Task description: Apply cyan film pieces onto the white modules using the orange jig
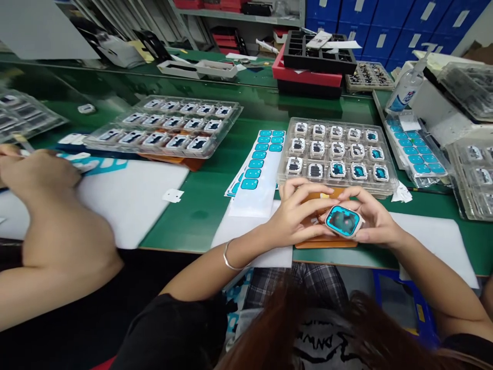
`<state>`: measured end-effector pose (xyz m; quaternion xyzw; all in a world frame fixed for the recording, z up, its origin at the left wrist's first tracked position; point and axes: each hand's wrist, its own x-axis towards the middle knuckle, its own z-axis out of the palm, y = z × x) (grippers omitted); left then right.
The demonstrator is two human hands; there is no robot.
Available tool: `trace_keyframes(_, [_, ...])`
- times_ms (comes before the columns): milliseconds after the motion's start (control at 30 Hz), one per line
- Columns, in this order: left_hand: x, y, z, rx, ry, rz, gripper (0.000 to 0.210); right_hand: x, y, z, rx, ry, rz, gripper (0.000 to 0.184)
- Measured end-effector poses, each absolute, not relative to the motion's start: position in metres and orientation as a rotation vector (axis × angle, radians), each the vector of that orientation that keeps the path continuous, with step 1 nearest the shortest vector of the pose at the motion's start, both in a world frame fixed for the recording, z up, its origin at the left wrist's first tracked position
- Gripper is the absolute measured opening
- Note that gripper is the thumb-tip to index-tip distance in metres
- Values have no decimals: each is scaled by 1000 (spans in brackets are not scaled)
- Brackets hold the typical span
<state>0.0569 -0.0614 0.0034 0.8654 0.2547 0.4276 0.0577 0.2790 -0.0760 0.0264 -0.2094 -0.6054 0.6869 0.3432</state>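
Between my two hands is a smartwatch case [344, 222], tilted up, with a bright blue border around a dark, see-through middle. My left hand [302, 210] has its fingertips closed on the case's left edge. At the right edge, the thumb and fingers of my right hand [373, 216] grip it. Under both hands lies an orange-brown stand or pad [325, 244], mostly covered. Just beyond them, a clear plastic tray [285, 172] holds several watch cases in rows, some with blue inside. Left of that tray lies a white sheet of blue square stickers [257, 198].
A co-worker's hand [42, 172] works at the left over white foam [127, 205]. Another tray of watch parts [227, 139] stands beyond it. At the right are bagged blue stickers [418, 154], a pump bottle [404, 92] and another tray [462, 195]. A red box [304, 77] stands at the back.
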Motion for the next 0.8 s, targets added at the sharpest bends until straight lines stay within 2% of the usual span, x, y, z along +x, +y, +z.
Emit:
trace_keyframes(200, [56,-64,5,2719,743,1315,39,277,-75,29,-490,-1339,2075,51])
trace_keyframes(467, [58,-65,1,2775,812,1245,39,283,-74,30,-485,-1432,2041,43])
trace_keyframes(600, [57,-65,0,2817,779,1341,39,281,-73,27,-509,-1459,1905,45])
trace_keyframes(800, [55,-66,3,2866,863,1450,36,275,-73,17,-552,-1584,1371,43])
